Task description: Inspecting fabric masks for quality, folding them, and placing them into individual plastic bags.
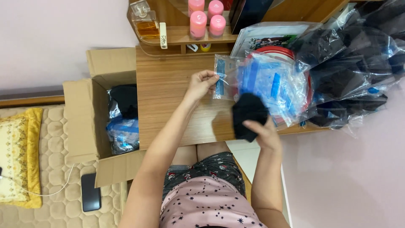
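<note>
At frame centre, your left hand (202,83) pinches the edge of a clear plastic bag (225,78), whose long axis runs roughly up-down in the frame over the wooden table (168,84). Just below and right, your right hand (263,133) grips a folded black cloth (249,114), its upper end pointing toward the bag.

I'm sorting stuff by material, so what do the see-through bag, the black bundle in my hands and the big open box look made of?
The clear bag with the blue strip, pinched by the left hand, looks like thin glossy plastic film: it shines and crinkles. The black bundle in the right hand seems soft matte fabric, folded. The open brown box looks like cardboard, dull with creased flaps.
</note>
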